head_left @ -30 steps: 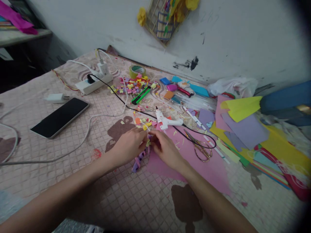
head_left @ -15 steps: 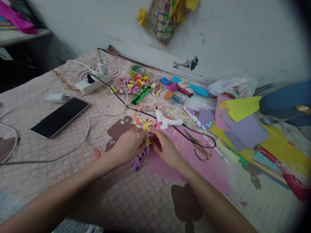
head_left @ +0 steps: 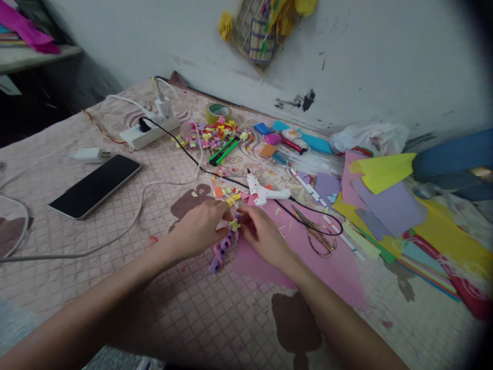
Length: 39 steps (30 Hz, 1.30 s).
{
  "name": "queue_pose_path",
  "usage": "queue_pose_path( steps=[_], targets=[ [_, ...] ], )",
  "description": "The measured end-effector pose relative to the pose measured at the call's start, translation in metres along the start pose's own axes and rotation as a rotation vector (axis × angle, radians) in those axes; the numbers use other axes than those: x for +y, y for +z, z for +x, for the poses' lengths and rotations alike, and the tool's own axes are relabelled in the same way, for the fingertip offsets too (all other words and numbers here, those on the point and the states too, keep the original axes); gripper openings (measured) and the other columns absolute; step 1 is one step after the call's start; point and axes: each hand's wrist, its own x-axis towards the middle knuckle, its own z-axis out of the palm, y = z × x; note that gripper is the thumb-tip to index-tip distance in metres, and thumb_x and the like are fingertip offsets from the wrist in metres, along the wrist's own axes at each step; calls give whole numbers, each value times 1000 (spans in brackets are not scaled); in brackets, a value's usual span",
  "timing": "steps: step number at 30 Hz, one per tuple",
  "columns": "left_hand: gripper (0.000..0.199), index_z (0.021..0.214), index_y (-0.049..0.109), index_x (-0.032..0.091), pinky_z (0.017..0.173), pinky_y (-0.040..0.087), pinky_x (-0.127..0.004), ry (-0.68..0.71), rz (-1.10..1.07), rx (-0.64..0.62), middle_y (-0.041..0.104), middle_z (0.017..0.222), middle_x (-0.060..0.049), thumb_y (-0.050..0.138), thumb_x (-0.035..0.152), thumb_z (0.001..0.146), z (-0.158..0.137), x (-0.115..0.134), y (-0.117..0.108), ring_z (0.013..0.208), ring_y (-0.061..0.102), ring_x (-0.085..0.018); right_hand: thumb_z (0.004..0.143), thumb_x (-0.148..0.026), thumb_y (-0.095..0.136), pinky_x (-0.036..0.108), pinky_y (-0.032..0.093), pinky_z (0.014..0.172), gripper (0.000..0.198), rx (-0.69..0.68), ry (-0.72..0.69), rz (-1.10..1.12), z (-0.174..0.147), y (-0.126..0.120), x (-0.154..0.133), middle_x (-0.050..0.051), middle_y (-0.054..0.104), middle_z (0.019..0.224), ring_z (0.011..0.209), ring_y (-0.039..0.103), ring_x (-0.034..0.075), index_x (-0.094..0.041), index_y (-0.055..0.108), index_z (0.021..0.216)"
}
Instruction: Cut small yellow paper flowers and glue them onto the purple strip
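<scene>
Between my hands lies a thin purple stick (head_left: 216, 263), wound with a pink strip and marked with dark dots. A small pale yellow paper flower (head_left: 234, 225) sits near its upper end. My left hand (head_left: 202, 228) is just left of the flower, its thumb and index finger a little apart. My right hand (head_left: 264, 234) has its fingers curled and pinched at the stick's upper end, partly hiding it. Just beyond stands a white glue gun (head_left: 265, 194) with red specks. Pink paper (head_left: 300, 257) lies under my right forearm.
Gold-handled scissors (head_left: 321, 239) lie on the pink paper, under a black cord. Farther back are a green cutter (head_left: 224, 151), a pile of small paper flowers (head_left: 215, 134), tape (head_left: 217, 113) and a power strip (head_left: 150, 133). A phone (head_left: 96, 186) lies left; coloured sheets (head_left: 389, 205) lie right.
My left thumb and fingers have come away from the yellow flower, which now shows whole on the stick. My right hand has barely moved.
</scene>
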Motion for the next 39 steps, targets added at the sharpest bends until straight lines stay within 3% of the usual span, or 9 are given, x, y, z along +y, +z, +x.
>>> queue_pose_path(
  steps=[12, 17, 21, 25, 29, 32, 39],
  targets=[
    [15, 81, 51, 19, 57, 35, -26, -119, -15, -81, 59, 77, -1, 53, 18, 67, 0, -12, -23, 68, 54, -16, 79, -4, 44, 40, 44, 85, 40, 36, -26, -84, 1, -9, -5, 8, 56, 106, 101, 51, 22, -22, 45, 115],
    [14, 83, 52, 18, 57, 36, -25, -122, -31, 5, 57, 74, -2, 52, 17, 69, -1, -15, -26, 65, 53, -15, 79, -4, 45, 39, 44, 82, 38, 59, -23, -87, 1, -13, -6, 8, 58, 105, 100, 51, 22, -22, 47, 113],
    [12, 84, 56, 17, 61, 39, -27, -121, -27, 175, 57, 82, -4, 50, 20, 74, 2, -13, -30, 69, 53, -15, 78, -4, 46, 38, 43, 83, 35, 92, -33, -87, 2, -15, -6, 7, 58, 103, 98, 51, 21, -21, 50, 108],
    [16, 77, 59, 16, 57, 39, -25, -238, -321, 321, 57, 74, -4, 48, 28, 78, 9, -12, -32, 63, 52, -13, 81, -7, 45, 36, 43, 80, 28, 148, -50, -52, 2, -19, -10, 7, 57, 98, 92, 52, 20, -22, 53, 104],
    [22, 79, 61, 16, 58, 40, -24, -258, -838, 189, 60, 75, -4, 48, 34, 80, 14, -16, -28, 65, 53, -12, 84, -11, 45, 31, 45, 73, 23, 183, -28, 20, 5, -25, -16, 6, 56, 94, 80, 53, 17, -21, 55, 102],
    [22, 83, 62, 17, 58, 40, -23, -273, -1142, 166, 61, 78, -4, 53, 36, 78, 16, -18, -22, 67, 54, -12, 84, -14, 47, 28, 45, 69, 21, 185, -34, 49, 12, -27, -22, 5, 56, 93, 77, 53, 15, -20, 56, 102],
    [16, 81, 63, 19, 60, 41, -23, -332, -1340, 92, 60, 83, -4, 53, 31, 81, 18, -14, -15, 71, 54, -11, 85, -24, 51, 25, 42, 62, 10, 217, -79, 74, 36, -20, -32, 4, 55, 85, 73, 52, 14, -18, 57, 90]
  ],
)
